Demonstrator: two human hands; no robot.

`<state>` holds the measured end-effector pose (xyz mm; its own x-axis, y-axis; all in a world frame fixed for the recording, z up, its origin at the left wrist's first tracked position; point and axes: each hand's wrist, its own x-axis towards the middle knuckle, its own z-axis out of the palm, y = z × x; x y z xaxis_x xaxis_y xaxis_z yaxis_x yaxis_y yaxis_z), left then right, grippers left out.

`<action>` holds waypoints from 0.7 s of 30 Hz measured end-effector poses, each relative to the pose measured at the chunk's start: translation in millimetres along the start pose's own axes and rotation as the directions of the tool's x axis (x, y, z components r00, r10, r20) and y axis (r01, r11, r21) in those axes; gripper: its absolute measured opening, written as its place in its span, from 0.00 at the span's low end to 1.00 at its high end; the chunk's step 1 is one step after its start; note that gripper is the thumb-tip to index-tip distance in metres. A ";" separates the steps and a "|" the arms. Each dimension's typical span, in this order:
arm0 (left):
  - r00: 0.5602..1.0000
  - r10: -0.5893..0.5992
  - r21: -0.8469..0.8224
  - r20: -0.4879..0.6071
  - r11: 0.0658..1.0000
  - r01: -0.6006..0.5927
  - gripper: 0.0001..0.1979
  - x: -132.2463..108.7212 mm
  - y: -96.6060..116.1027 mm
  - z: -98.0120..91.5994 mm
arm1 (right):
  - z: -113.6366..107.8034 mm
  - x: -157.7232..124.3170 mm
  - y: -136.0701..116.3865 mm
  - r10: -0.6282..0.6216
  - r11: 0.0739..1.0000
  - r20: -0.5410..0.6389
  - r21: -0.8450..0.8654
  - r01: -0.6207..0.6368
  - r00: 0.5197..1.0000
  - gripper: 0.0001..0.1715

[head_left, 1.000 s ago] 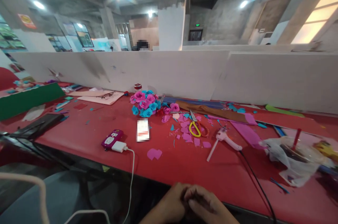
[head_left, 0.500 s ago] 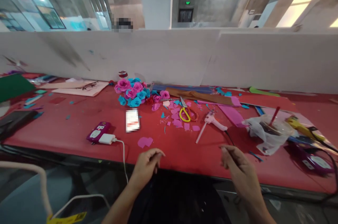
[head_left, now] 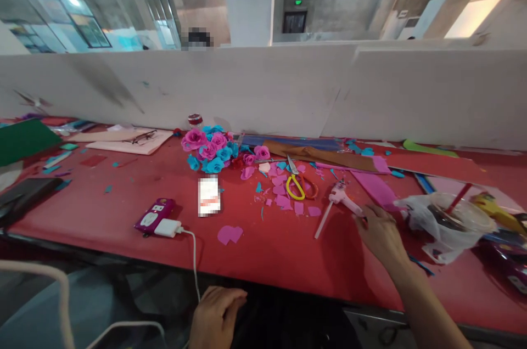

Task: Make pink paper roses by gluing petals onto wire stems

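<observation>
Right hand [head_left: 381, 230] now apparently against glue gun [head_left: 346, 201]

The glue gun [head_left: 345, 200] is pale pink, on a red surface [head_left: 263, 253]. Left of the glue gun, the scissors [head_left: 293, 175] show one yellow and one orange handle, the flowers [head_left: 209, 150] pink and blue, the socket [head_left: 155, 214] purple.

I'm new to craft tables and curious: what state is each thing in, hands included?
Glue gun: on the table, stick protruding
Scissors: lying among pink scraps
Purple socket: white plug attached
Cup: bagged, red straw inside
Glasses: on paper, folding unclear
Flowers: bunched together
Left hand: loosely curled, seemingly empty
Right hand: at glue gun's handle, grip unclear
</observation>
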<state>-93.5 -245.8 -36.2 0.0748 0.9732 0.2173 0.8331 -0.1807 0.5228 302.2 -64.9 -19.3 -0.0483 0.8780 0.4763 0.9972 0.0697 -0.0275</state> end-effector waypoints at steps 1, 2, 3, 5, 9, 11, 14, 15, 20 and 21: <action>1.000 0.015 -0.002 0.016 1.000 -0.015 0.12 5.1 1.7 0.2 | 3.2 1.8 0.1 -0.001 1.000 -0.005 -0.019 0.001 1.000 0.17; 1.000 0.025 0.012 0.005 1.000 -0.025 0.12 11.0 4.4 0.8 | 6.0 2.4 0.0 -0.006 0.999 -0.008 -0.034 0.006 1.000 0.16; 0.999 0.042 0.032 -0.017 0.999 -0.042 0.15 17.4 8.0 2.0 | 8.5 2.2 0.0 -0.015 0.999 -0.006 -0.046 0.015 1.000 0.16; 0.997 0.055 0.058 -0.057 0.997 -0.051 0.23 31.0 16.5 5.8 | 12.6 0.7 0.6 -0.033 0.998 0.001 -0.055 0.033 0.999 0.16; 0.998 0.004 0.000 -0.060 1.000 -0.004 0.27 56.0 29.5 15.3 | 11.6 -0.1 1.3 0.021 0.999 0.024 -0.026 -0.020 0.999 0.14; 0.996 0.008 -0.044 -0.091 0.999 -0.012 0.24 66.2 29.9 19.6 | 5.7 1.4 -1.1 0.077 0.997 0.070 -0.003 -0.077 0.995 0.13; 0.987 0.022 -0.081 -0.161 0.996 -0.036 0.22 80.8 22.3 27.2 | -2.5 5.9 -5.5 0.145 0.989 0.150 -0.005 -0.146 0.978 0.14; 0.983 0.037 -0.086 -0.178 0.995 -0.053 0.21 85.6 18.8 30.2 | -4.1 7.6 -6.5 0.161 0.987 0.179 -0.004 -0.163 0.971 0.14; 0.968 -0.022 -0.116 -0.250 0.993 -0.008 0.20 101.9 9.0 42.1 | -6.7 13.7 -8.0 0.195 0.981 0.220 -0.053 -0.188 0.956 0.13; 0.965 -0.037 -0.117 -0.258 0.993 0.007 0.20 102.9 9.2 43.4 | -6.6 14.8 -8.0 0.194 0.981 0.226 -0.058 -0.186 0.955 0.13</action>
<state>-54.3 -141.2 -44.7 -0.0998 0.9096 0.4033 0.7638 -0.1897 0.6169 293.9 -55.6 -6.2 0.1345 0.9586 0.2508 0.9904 -0.1221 -0.0646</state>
